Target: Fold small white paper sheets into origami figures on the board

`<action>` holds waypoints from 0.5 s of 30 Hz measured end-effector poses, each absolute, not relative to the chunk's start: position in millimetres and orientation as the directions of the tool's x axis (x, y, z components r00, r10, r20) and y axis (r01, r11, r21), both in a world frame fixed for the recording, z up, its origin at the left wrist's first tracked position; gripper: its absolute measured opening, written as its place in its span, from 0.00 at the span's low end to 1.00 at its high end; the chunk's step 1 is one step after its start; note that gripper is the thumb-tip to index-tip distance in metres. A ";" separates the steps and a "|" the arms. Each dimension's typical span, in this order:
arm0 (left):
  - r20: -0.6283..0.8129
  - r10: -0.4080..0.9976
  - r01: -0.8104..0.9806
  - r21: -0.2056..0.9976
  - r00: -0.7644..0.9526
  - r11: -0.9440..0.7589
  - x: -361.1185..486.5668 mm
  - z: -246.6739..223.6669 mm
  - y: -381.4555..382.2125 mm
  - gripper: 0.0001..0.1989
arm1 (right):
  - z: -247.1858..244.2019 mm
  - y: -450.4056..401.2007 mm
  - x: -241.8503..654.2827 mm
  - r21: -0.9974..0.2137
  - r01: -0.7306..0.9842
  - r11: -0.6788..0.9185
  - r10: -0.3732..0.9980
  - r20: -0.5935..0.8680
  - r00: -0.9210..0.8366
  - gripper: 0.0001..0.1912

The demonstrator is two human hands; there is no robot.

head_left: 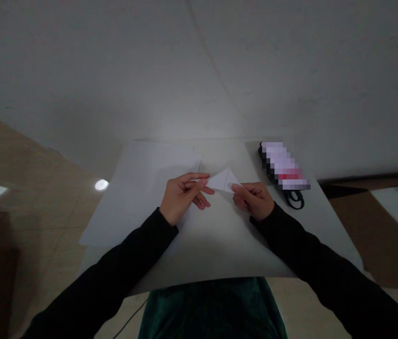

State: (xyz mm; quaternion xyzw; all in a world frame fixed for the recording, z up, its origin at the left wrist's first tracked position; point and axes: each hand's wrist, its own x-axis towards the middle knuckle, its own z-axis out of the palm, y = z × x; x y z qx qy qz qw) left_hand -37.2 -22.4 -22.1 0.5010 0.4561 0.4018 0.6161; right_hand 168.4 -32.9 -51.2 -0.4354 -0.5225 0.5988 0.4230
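Dark green top (213,310) at the frame's bottom, black sleeves (114,259) reached forward over a pale surface (220,256) as a person's left hand (180,200) and right hand (252,201) gripped a folded white paper triangle (223,181) between them, fingers (199,178) pinching its opposite sides. Loose white paper sheets (142,188) lay to the left; a blurred packet (283,165) with a black cord (295,200) lay just beyond the right hand.

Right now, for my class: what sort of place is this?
Probably a plain indoor work room: a white table stands against a bare white wall, above a tiled floor, with paper sheets and a folded paper triangle.
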 end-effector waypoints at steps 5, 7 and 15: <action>-0.068 0.963 -0.078 0.993 0.259 0.091 -30.9 -25.9 -26.1 0.23 | -45.7 -40.5 159.1 -0.971 -0.117 -0.210 0.934 -0.164 -0.316 0.26; -0.072 0.958 -0.069 0.993 0.278 0.095 -28.6 -26.8 -28.5 0.23 | -45.9 -41.4 157.7 -0.959 -0.133 -0.249 0.925 -0.194 -0.328 0.26; 0.000 0.986 0.004 1.000 0.168 -0.001 -25.1 -31.7 -31.5 0.22 | -47.3 -40.0 155.9 -0.959 -0.162 -0.233 0.935 -0.175 -0.308 0.26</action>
